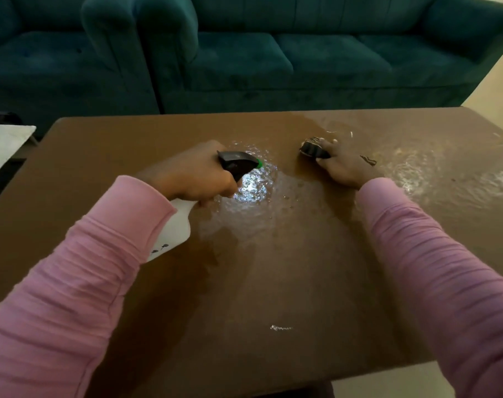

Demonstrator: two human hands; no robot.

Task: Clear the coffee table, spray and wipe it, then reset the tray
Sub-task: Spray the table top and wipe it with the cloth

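Note:
The brown coffee table (273,282) fills the view, with wet shiny patches at its middle and far right. My left hand (192,173) grips a spray bottle (238,165) with a black trigger head, green nozzle tip and white body, its nozzle aimed at the wet middle of the table. My right hand (340,165) rests on the tabletop and holds a small dark cloth (313,149) bunched under the fingers. No tray is in view.
A teal sofa (302,58) runs along the far side of the table, with a second teal seat (57,58) at the left. A white surface (3,147) stands at the left edge. A small white scrap (280,328) lies near the table's front.

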